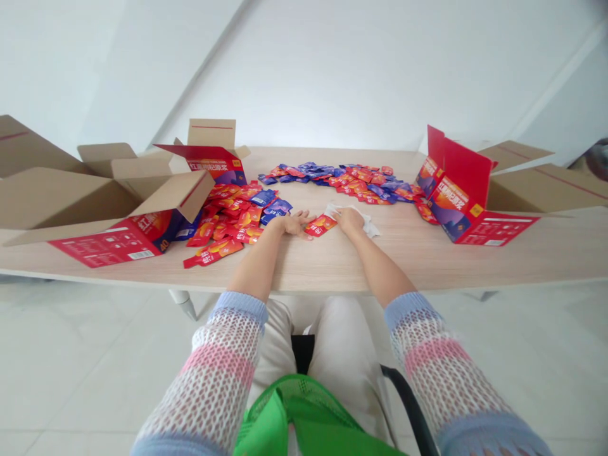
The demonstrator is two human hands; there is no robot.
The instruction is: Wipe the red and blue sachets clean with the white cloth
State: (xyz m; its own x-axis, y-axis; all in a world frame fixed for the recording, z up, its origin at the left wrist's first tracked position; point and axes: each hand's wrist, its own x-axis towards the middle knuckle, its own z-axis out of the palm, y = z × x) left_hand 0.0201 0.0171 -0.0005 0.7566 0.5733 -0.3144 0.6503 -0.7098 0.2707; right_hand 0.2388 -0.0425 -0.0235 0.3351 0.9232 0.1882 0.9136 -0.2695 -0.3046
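A red sachet (321, 225) lies flat on the table between my hands. My left hand (297, 224) is spread at its left end, fingers stretched out and touching the sachet's edge. At the sachet's right end, my right hand (350, 220) presses down on a white tissue (371, 227), fingers bent over it. Part of the tissue is hidden under that hand. Left of my left hand, a heap of red sachets (222, 228) is mixed with a few blue sachets (276, 209).
A long pile of red and blue sachets (361, 183) stretches across the back of the wooden table (323, 272). Open red cartons stand around: a large one (111, 244) at left, another (218, 163) behind the heap, and one (456, 202) at right.
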